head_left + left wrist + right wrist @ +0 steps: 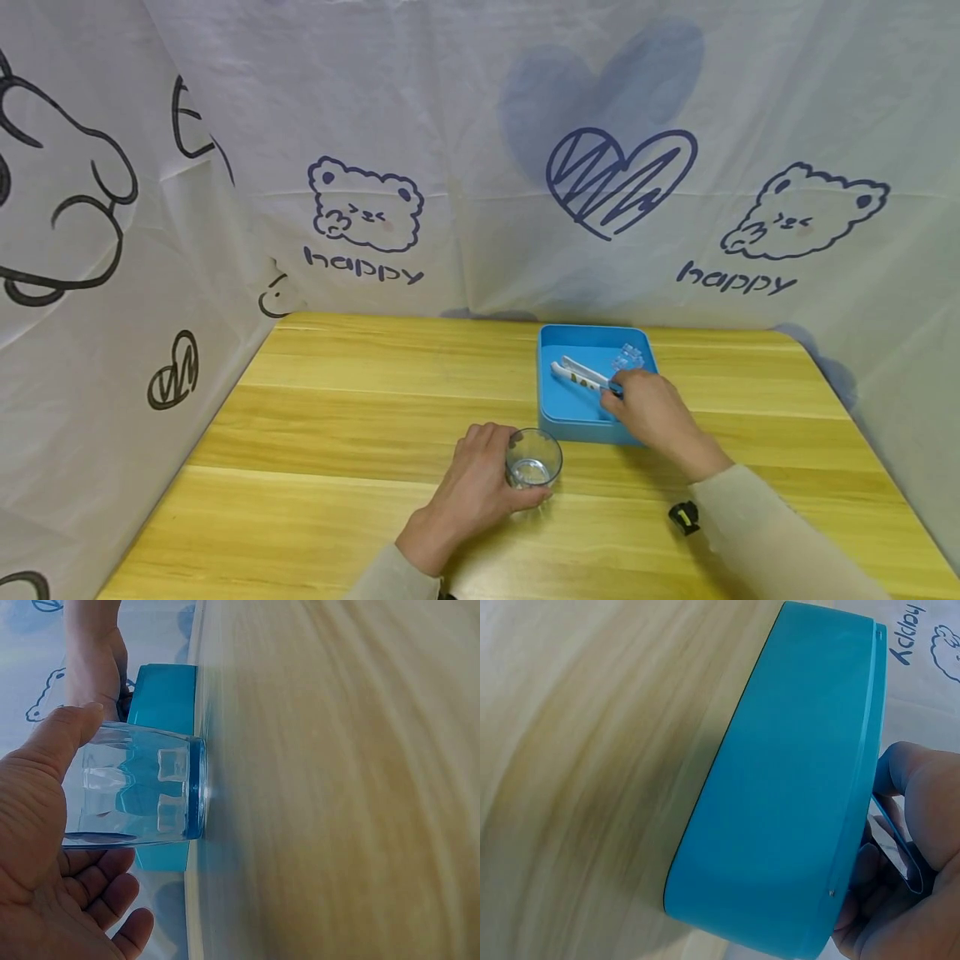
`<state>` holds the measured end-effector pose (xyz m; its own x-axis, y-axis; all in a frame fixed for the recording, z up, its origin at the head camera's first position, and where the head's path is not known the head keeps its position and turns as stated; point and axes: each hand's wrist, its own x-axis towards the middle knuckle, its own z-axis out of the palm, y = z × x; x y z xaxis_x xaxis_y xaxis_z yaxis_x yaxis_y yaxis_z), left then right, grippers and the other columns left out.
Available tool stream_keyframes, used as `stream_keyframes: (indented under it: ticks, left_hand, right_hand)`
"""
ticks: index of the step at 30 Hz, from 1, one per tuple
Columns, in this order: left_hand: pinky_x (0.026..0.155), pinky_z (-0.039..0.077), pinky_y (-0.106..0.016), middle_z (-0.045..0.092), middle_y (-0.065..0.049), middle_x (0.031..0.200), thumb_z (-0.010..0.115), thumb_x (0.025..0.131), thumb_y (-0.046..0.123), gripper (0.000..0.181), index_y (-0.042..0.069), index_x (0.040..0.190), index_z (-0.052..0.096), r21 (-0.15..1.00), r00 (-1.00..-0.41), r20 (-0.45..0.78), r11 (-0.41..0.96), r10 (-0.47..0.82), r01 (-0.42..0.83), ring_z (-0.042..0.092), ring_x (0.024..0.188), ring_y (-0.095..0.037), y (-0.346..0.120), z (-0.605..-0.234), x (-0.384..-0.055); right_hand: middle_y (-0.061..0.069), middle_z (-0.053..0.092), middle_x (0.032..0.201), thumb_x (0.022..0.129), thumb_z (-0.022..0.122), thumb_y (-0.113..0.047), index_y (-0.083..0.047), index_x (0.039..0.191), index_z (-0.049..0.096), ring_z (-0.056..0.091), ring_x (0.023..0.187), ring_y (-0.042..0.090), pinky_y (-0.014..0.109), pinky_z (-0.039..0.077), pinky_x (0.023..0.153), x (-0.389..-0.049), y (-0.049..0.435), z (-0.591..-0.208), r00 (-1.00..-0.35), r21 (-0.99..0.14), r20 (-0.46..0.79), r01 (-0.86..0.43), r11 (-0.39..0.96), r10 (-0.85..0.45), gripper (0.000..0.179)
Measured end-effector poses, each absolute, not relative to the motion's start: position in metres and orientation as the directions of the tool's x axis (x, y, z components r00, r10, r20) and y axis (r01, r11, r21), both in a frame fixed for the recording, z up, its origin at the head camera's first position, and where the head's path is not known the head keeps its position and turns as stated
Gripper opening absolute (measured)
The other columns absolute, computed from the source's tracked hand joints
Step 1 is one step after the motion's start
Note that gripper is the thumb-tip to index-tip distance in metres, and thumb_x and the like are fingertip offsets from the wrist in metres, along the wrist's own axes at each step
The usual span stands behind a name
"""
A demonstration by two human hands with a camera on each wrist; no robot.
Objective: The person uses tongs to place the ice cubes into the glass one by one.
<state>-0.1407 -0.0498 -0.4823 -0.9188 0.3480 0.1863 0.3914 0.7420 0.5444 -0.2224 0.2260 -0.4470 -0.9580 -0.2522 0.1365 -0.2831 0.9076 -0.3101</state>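
Left hand (474, 485) holds clear glass (551, 469), upright on counter (322, 450); maybe clear cubes inside, hard to tell. Farther, right hand (651, 410) pinches white tongs (579, 380) inside blue box (588, 431). Clear blocks (628, 358) in box's far right corner.

from my head, i look forward and down over the table (337, 400) to the printed cloth (465, 100), far enough back to take in my left hand (480, 479) and right hand (654, 410). my left wrist's camera sits low and close to the glass (534, 458), turned sideways, facing the blue box (581, 432) beyond. my right wrist's, also turned sideways, faces that box's outer wall up close. all three views share the box; the head and left wrist share the glass.
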Motion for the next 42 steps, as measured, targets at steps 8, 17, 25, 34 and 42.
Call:
stream_keyframes:
  ticks: [8, 17, 25, 34, 42]
  left_hand:
    - [0.096, 0.047, -0.041, 0.067, -0.004, 0.119, 0.090, 0.077, 0.054, 0.074, 0.008, 0.128, 0.063, 0.542, -0.918, 0.189, 0.743, 0.349, 0.394, 0.056, 0.112, -0.021, -0.0496, -0.4832, -0.1413]
    - [0.097, 0.046, -0.041, 0.067, -0.005, 0.118, 0.090, 0.077, 0.053, 0.073, 0.008, 0.128, 0.063, 0.540, -0.916, 0.195, 0.741, 0.350, 0.398, 0.056, 0.112, -0.021, -0.0498, -0.4829, -0.1404]
    - [0.095, 0.048, -0.039, 0.067, -0.005, 0.118, 0.090, 0.078, 0.053, 0.074, 0.007, 0.128, 0.062, 0.553, -0.917, 0.189, 0.734, 0.351, 0.395, 0.056, 0.110, -0.021, -0.0497, -0.4822, -0.1404]
    - [0.098, 0.047, -0.040, 0.067, -0.005, 0.117, 0.090, 0.077, 0.054, 0.074, 0.008, 0.128, 0.063, 0.527, -0.910, 0.209, 0.743, 0.357, 0.412, 0.056, 0.110, -0.021, -0.0496, -0.4820, -0.1402]
    - [0.098, 0.047, -0.040, 0.067, -0.005, 0.117, 0.090, 0.077, 0.054, 0.075, 0.007, 0.128, 0.063, 0.513, -0.909, 0.216, 0.750, 0.356, 0.416, 0.057, 0.109, -0.021, -0.0494, -0.4820, -0.1402]
  right_hand:
    - [0.002, 0.048, 0.066, 0.099, 0.062, -0.019, -0.009, 0.079, 0.061, 0.045, 0.058, 0.018, 0.031, 0.035, 0.055, -0.2226, 0.2243, -0.4514, -0.966, -0.328, 0.130, -0.253, 0.910, -0.222, 0.023]
    - [0.003, 0.047, 0.067, 0.098, 0.062, -0.019, -0.009, 0.077, 0.059, 0.044, 0.060, 0.019, 0.031, 0.033, 0.055, -0.2223, 0.2233, -0.4525, -0.970, -0.324, 0.130, -0.239, 0.915, -0.207, 0.023]
    - [0.004, 0.048, 0.069, 0.098, 0.061, -0.018, -0.010, 0.075, 0.057, 0.044, 0.060, 0.019, 0.032, 0.033, 0.056, -0.2212, 0.2230, -0.4537, -0.969, -0.327, 0.134, -0.242, 0.913, -0.209, 0.025]
    - [0.004, 0.050, 0.069, 0.099, 0.061, -0.018, -0.010, 0.076, 0.060, 0.045, 0.061, 0.019, 0.032, 0.035, 0.057, -0.2189, 0.2232, -0.4532, -0.967, -0.322, 0.138, -0.247, 0.914, -0.213, 0.024]
    - [0.004, 0.051, 0.070, 0.099, 0.061, -0.018, -0.009, 0.077, 0.061, 0.045, 0.061, 0.019, 0.033, 0.036, 0.057, -0.2186, 0.2241, -0.4535, -0.963, -0.314, 0.152, -0.262, 0.913, -0.224, 0.024]
